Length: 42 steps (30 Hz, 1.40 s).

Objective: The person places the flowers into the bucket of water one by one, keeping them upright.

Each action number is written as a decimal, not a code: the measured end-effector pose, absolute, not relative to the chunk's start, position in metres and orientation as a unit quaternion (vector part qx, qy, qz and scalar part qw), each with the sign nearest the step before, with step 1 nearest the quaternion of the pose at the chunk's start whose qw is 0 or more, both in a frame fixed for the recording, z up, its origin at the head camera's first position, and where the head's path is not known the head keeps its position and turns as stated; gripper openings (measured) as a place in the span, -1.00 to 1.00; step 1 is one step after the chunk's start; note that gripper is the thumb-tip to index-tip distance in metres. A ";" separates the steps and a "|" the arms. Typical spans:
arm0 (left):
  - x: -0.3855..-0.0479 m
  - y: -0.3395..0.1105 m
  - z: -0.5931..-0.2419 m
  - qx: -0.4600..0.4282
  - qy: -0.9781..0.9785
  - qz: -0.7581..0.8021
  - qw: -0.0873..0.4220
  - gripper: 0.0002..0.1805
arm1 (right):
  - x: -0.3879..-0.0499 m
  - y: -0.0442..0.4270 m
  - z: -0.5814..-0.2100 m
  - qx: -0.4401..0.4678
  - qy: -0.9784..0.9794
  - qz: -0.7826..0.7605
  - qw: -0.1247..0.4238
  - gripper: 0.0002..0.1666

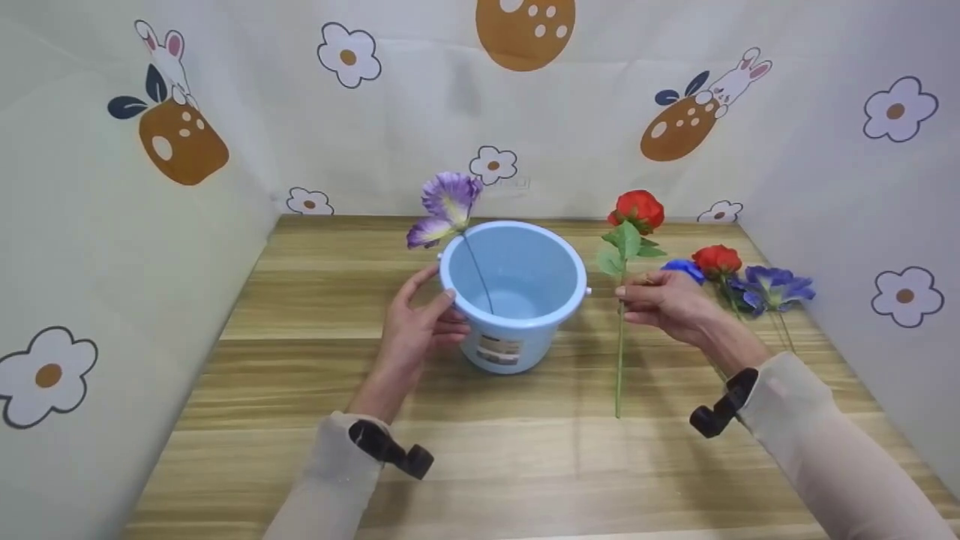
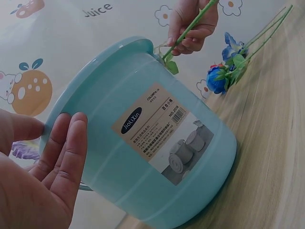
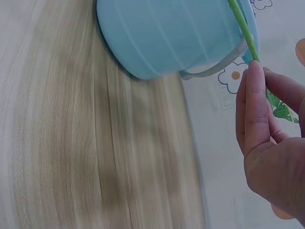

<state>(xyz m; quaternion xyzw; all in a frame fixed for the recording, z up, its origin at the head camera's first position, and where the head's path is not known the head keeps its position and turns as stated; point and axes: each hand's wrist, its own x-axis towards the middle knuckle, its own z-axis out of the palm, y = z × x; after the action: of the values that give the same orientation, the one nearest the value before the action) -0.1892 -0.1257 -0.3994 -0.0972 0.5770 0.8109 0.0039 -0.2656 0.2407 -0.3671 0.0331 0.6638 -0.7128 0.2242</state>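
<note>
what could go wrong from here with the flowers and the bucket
The stem of the upright red flower extends well below the right hand, so its lower end might catch on the rim if moved over the bucket.

The purple flower leans with its bloom outside the bucket, so a jolt could tip it out.

The right forearm is close to the loose flowers and might brush them.

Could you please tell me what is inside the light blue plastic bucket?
The thin dark stem of a ruffled purple flower shows in the bucket; its bloom sits beyond the rim. The near wall covers part of the bottom, perhaps the stem's tip.
</note>
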 end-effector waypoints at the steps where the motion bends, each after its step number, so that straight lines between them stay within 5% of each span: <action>1: -0.189 -0.126 -0.399 -0.096 0.577 0.811 0.003 -0.38 | -0.266 0.241 -0.367 0.033 0.663 -0.714 0.224 -0.89; 42: -0.188 -0.126 -0.398 -0.096 0.575 0.812 0.006 -0.38 | -0.268 0.222 -0.353 0.037 0.630 -0.747 0.209 -0.79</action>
<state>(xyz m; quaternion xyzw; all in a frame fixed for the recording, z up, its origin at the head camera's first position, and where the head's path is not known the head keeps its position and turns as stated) -0.1884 -0.1259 -0.3982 -0.0958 0.5751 0.8125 0.0058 -0.2683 0.2216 -0.3529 0.0365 0.6296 -0.7473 0.2092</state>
